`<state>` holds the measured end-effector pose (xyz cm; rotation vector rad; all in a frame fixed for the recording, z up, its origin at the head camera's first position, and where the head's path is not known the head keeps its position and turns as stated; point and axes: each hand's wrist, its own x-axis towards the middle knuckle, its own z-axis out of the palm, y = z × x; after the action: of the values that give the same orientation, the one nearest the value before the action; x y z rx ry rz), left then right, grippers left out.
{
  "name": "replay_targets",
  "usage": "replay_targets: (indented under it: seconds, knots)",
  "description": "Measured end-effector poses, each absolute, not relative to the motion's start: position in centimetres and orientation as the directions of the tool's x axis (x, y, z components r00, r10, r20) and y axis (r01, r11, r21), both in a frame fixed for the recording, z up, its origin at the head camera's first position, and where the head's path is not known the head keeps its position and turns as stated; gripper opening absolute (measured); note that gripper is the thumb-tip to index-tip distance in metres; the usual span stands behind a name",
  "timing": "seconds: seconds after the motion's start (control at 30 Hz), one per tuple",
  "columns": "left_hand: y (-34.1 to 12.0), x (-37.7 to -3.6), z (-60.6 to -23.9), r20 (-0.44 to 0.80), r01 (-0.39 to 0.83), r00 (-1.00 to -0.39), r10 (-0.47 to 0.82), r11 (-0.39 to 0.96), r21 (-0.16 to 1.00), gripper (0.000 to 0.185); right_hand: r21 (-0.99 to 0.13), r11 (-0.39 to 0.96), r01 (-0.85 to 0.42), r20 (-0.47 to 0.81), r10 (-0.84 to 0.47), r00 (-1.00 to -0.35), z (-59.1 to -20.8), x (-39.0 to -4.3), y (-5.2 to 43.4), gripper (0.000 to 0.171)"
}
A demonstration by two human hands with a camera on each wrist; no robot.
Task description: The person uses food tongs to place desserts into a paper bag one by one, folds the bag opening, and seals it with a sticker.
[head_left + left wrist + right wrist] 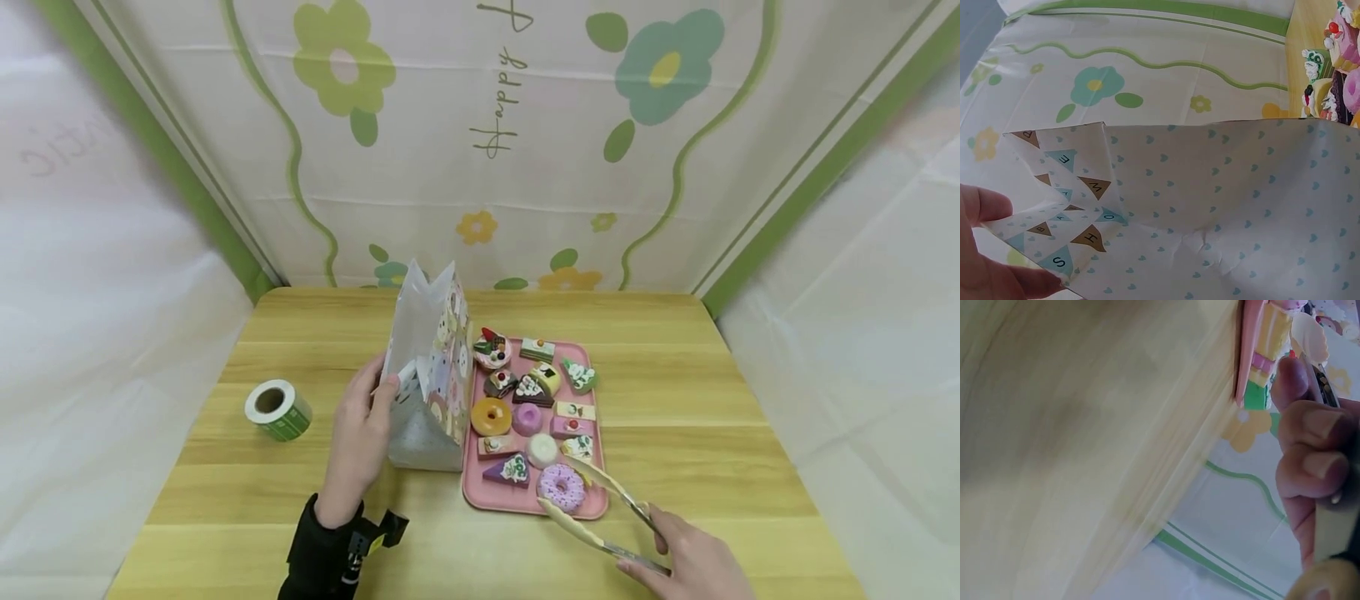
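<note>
Well left of the pink tray (487,502) sits a roll of green-sided labels (291,422). Closer in, the left grip (358,435), a bare hand, pinches the rim of a patterned bag (450,375), upright just beside the tray's left edge; a light, even pinch should hold the mouth spread without creasing it more. By the tray's near right corner the work seems to be picking up a purple-iced doughnut (573,490): the tongs (576,527) have their tips apart on either side of it, and would do best to meet it low and level, clear of the round white cake (542,451), squeezing gently. The doughnut looks ring-shaped, lying flat, with sprinkles over its icing; whether the tips touch it is hard to tell. Out past that corner of the tray, the right grip (699,557), also bare, holds the tongs.
</note>
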<state>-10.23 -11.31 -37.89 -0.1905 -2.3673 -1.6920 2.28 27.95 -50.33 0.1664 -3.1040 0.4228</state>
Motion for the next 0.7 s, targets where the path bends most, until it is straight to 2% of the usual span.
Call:
replay_targets:
  seconds: [0.13,0.27,0.43,0.7]
  knots:
    - [-11.3,-10.3,-37.9,0.270,0.251,-0.963,-0.019,0.312,0.916,0.039,-0.273,0.958,-0.089,0.002,-0.092,-0.996,-50.2,2.3,27.6,0.056]
    - [-10.9,-9.7,-36.5,0.262,0.244,-0.965,-0.016,0.311,0.919,0.038,-0.253,0.964,-0.077,-0.008,-0.082,-0.997,-50.1,2.4,27.3,0.067]
    - [-10.3,-8.9,-34.9,0.255,0.237,-0.967,-0.017,0.316,0.919,0.038,-0.212,0.970,-0.117,0.034,-0.112,-0.993,-49.9,2.3,26.7,0.079]
    - [-10.8,-9.5,-36.3,0.252,0.235,-0.968,-0.018,0.303,0.924,0.038,-0.201,0.968,-0.150,0.126,-0.126,-0.984,-50.3,2.6,26.5,0.073]
